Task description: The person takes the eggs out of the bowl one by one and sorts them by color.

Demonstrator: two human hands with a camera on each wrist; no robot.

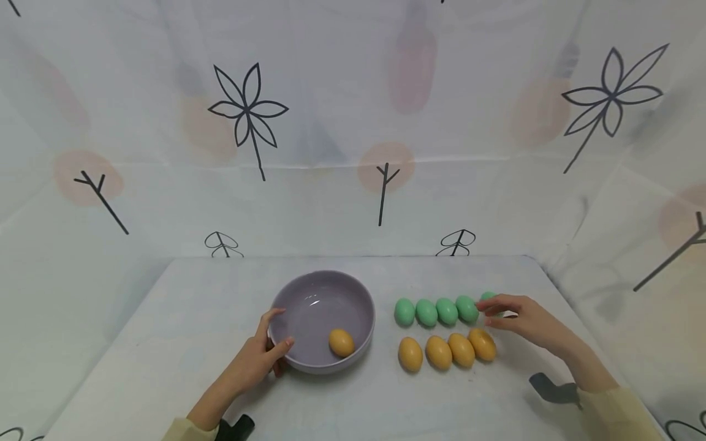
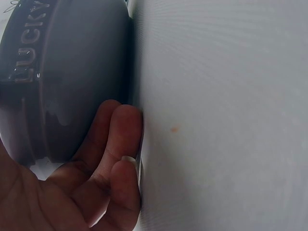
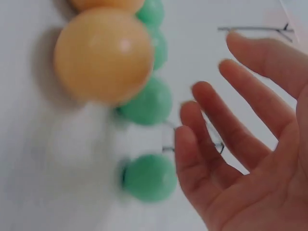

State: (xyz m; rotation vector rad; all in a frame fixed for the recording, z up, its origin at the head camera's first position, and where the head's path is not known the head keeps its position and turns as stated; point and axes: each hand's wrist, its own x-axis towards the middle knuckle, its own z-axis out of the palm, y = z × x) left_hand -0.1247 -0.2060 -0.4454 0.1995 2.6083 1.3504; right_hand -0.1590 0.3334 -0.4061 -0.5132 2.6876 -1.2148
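Observation:
A purple-grey bowl stands left of the table's middle, and one orange egg lies inside it. My left hand grips the bowl's left side, thumb over the rim. In the left wrist view its fingers curl low against the bowl's outer wall, which bears raised letters. To the right, a row of green eggs lies behind a row of orange eggs. Over the right end of these rows hovers my right hand, fingers spread and holding nothing; it partly hides the last green egg.
The rows lie on a white-covered table. A pale cloth with line-drawn plants hangs behind and at both sides. Dark wrist devices show beside the forearms.

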